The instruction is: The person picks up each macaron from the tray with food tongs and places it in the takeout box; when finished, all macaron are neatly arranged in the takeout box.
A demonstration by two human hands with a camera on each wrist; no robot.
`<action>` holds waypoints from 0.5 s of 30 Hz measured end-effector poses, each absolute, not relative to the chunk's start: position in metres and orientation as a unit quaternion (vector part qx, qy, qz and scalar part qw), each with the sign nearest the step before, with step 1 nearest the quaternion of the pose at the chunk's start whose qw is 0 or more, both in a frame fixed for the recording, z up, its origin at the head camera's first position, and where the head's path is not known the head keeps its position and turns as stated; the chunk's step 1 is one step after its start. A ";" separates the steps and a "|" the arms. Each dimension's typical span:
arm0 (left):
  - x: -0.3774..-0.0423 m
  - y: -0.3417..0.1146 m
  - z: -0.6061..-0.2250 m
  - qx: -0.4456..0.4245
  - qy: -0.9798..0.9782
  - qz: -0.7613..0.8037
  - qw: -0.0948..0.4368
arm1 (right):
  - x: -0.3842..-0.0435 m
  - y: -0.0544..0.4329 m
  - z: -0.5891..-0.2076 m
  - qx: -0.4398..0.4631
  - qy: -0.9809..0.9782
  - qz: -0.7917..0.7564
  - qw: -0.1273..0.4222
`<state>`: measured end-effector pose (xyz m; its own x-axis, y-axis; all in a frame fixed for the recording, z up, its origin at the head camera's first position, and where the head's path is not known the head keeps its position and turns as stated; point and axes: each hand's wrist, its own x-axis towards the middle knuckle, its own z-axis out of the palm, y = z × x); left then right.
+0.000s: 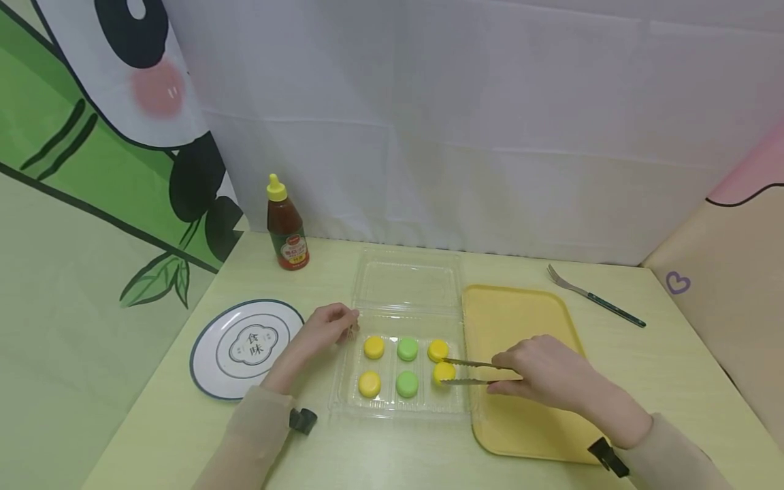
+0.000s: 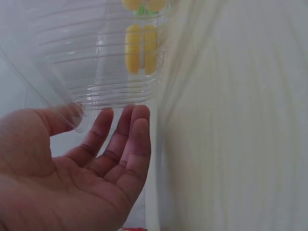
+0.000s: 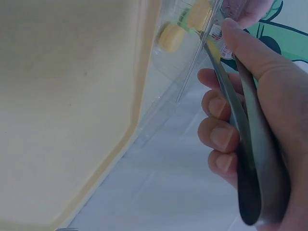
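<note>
A clear plastic container (image 1: 398,412) with its lid folded back holds several yellow and green macarons in two rows. My left hand (image 1: 327,327) pinches its left edge; in the left wrist view, thumb and fingers lie on either side of the rim. In my right hand (image 1: 545,374) is a pair of metal tongs (image 3: 250,159), gripped between thumb and fingers. The tong tips reach over the container's right side, one on each side of the front right yellow macaron (image 1: 444,373). Whether they touch it I cannot tell.
Right of the container lies a yellow tray (image 1: 520,435), under my right hand. A fork (image 1: 603,299) rests behind it. On the left are a white plate (image 1: 214,354) with a blue rim and, farther back, a red sauce bottle (image 1: 286,228). A white cloth (image 1: 459,136) hangs behind the table.
</note>
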<state>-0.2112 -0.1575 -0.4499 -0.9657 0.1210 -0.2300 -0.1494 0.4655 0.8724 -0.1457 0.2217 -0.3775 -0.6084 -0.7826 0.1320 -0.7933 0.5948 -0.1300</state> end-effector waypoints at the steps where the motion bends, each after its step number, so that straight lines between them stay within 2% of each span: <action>1: -0.211 -0.158 -0.450 -0.009 0.845 0.518 0.131 | -0.146 0.221 -0.377 0.441 -0.893 0.084 0.026; 15: -0.211 -0.157 -0.450 -0.015 0.842 0.523 0.131 | -0.145 0.206 -0.371 0.433 -0.901 0.018 0.000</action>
<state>-0.2112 -0.1571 -0.4495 -0.9654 0.1120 -0.2357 -0.1616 0.4525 0.8770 -0.1451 0.2062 -0.3713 -0.6250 -0.7805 0.0150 -0.7805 0.6244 -0.0317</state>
